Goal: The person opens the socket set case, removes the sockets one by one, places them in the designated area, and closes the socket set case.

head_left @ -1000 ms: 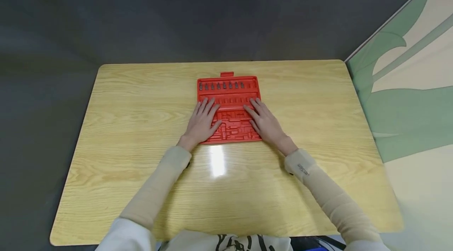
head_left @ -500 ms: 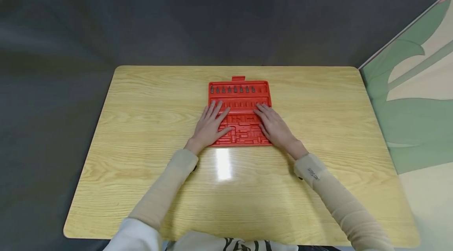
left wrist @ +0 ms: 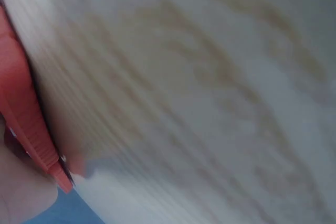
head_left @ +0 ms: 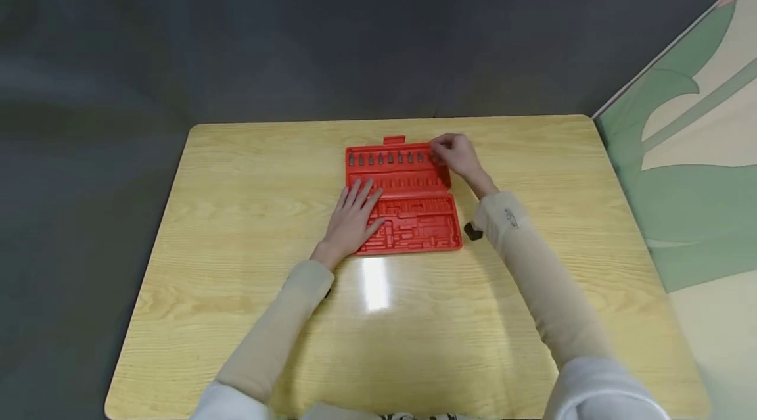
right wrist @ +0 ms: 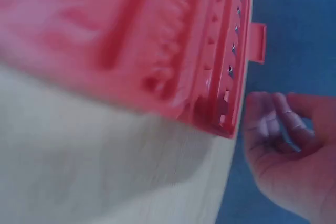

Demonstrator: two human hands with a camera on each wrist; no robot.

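head: even, glare on table (head_left: pixel 375 282) | wrist views: blurred, unfocused

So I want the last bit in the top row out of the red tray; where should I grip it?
Pinch the rightmost bit by its exposed top, coming from above: it sits upright in its slot in the red tray, with neighbours close on its left.

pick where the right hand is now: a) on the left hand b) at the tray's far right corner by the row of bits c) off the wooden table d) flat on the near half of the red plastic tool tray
b: the right hand sits with curled fingers at the far right corner of the red plastic tool tray, beside the row of bits; the left hand lies flat on the tray.
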